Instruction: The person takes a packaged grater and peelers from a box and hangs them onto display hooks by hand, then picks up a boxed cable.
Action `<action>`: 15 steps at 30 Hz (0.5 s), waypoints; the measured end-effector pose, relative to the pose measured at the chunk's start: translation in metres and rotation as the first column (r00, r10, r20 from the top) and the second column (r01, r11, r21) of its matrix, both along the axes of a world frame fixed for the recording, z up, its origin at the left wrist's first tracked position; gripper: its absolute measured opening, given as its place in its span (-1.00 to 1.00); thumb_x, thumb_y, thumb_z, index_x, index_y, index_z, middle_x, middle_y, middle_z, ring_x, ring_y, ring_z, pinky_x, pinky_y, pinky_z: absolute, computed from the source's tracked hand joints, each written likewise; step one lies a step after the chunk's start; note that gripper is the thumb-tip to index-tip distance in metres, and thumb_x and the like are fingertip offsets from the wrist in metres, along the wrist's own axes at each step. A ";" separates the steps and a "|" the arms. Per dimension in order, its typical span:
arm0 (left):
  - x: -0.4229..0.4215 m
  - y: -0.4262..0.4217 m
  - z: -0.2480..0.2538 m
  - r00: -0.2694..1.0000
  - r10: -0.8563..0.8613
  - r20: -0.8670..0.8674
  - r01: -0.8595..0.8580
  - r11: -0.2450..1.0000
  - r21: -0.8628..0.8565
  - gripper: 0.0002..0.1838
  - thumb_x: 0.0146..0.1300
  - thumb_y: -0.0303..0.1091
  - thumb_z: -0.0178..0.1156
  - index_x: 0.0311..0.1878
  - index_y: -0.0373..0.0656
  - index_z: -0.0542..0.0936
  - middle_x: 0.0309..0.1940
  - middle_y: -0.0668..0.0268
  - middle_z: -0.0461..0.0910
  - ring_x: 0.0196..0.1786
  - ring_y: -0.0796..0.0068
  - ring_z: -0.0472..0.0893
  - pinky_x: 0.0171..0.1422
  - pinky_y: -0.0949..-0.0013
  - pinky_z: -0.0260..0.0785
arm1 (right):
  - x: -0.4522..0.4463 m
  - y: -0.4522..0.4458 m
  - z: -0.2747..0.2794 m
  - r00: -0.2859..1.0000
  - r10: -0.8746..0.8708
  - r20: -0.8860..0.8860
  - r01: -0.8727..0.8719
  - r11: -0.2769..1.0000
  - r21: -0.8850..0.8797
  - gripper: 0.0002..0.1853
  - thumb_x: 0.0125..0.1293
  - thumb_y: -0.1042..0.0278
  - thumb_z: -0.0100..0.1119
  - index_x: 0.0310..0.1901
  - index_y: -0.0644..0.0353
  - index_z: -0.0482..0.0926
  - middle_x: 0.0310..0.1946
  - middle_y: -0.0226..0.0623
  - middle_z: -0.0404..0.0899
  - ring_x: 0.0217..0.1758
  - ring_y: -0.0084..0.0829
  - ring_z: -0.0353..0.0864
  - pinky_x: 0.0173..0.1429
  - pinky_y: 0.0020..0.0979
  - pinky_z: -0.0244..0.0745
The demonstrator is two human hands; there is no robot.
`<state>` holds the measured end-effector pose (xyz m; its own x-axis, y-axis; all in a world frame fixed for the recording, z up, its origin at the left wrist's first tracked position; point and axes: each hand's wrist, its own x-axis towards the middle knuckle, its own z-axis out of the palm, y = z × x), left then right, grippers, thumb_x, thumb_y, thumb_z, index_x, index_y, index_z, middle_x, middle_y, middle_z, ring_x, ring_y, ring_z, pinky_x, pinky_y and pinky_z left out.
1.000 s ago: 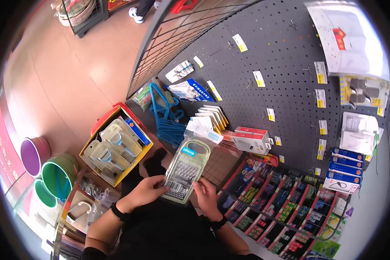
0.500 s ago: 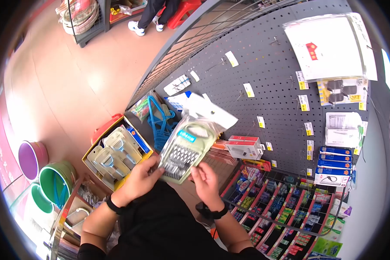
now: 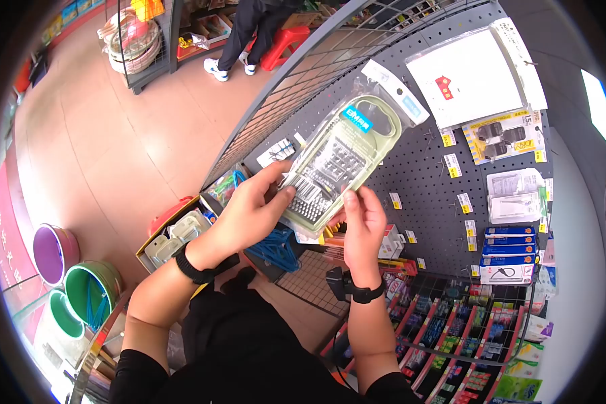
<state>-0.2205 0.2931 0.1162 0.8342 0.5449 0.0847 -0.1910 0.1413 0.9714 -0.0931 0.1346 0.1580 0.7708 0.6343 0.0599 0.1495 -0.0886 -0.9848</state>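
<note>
A packaged grater (image 3: 337,161) with a pale green frame, metal grating surface and blue label is held up in clear plastic, tilted to the upper right. My left hand (image 3: 252,209) grips its lower left edge between thumb and fingers. On the lower right edge, my right hand (image 3: 365,222) pinches the package. The white header card (image 3: 396,93) of the pack points toward the pegboard (image 3: 424,161). Blue hangers (image 3: 276,250) lie below the package, partly hidden by it.
Price tags and hanging packs, including blue boxes (image 3: 510,246), line the pegboard. A wire mesh panel (image 3: 269,91) rises ahead. Purple (image 3: 55,252) and green buckets (image 3: 94,289) stand at left. A person in dark trousers (image 3: 249,30) stands beyond, beside a red stool (image 3: 286,47).
Both hands have raised the grater package up and to the right, nearer the camera. The view has shifted, showing more of the person beyond the mesh.
</note>
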 end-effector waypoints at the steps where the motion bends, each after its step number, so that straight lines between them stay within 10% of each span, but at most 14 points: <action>1: 0.001 0.001 0.000 1.000 0.004 0.002 -0.004 1.000 0.004 -0.61 0.46 -0.41 0.16 0.30 -0.29 0.46 -0.31 0.38 0.54 -0.28 0.67 0.45 -0.19 0.46 0.37 | 0.003 0.002 0.000 1.000 -0.013 0.008 0.013 1.000 0.001 -0.74 0.55 0.35 0.14 0.08 0.38 0.56 -0.20 -0.32 0.68 -0.34 -0.64 0.59 -0.31 -0.58 0.52; 15: 0.019 0.014 -0.006 0.985 -0.090 -0.146 0.095 0.995 0.030 -0.58 0.46 -0.38 0.15 0.32 -0.28 0.45 -0.25 0.41 0.56 -0.21 0.66 0.50 -0.10 0.49 0.41 | 0.018 0.015 -0.002 0.995 -0.065 -0.070 0.063 0.998 -0.020 -0.73 0.54 0.32 0.15 0.07 0.37 0.57 -0.21 -0.33 0.70 -0.34 -0.66 0.62 -0.35 -0.59 0.52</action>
